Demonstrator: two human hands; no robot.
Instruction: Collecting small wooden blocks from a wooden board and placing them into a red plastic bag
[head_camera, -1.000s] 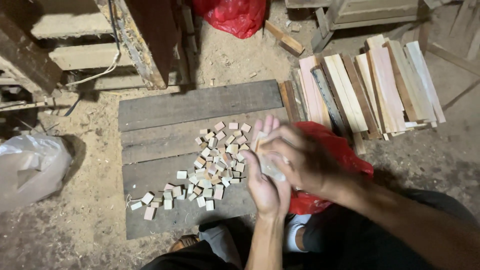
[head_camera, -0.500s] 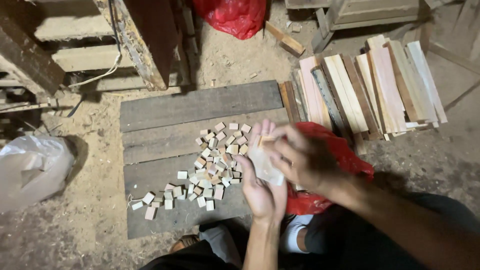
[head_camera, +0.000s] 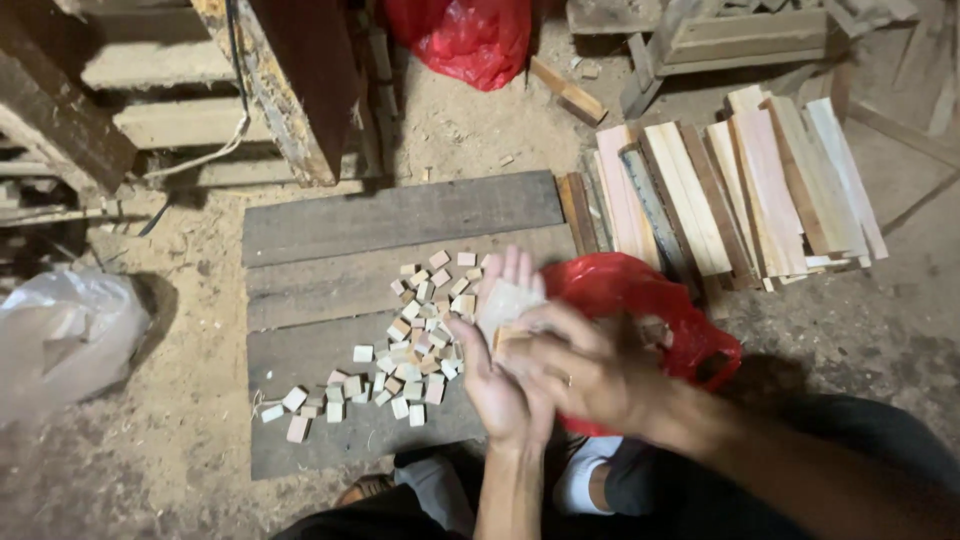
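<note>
Our left hand (head_camera: 505, 375) lies open, cradling a pale sheet (head_camera: 505, 303); our right hand (head_camera: 585, 375) pinches a small wooden block (head_camera: 506, 338) against it. Loose blocks (head_camera: 415, 335) litter the planks (head_camera: 400, 215); the red bag (head_camera: 625, 290) sits behind, contents hidden.

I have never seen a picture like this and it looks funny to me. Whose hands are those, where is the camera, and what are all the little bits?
The camera sits on a person's head and looks down, so you see that person's own two hands. The left hand is open, palm up, with a pale sheet, perhaps sandpaper, lying on it. The right hand presses a small wooden block against it. On the dusty ground lie grey wooden boards, and on them a heap of little wooden blocks. Beside the hands is a red plastic bag. Further back lies a stack of wooden slats.
</note>
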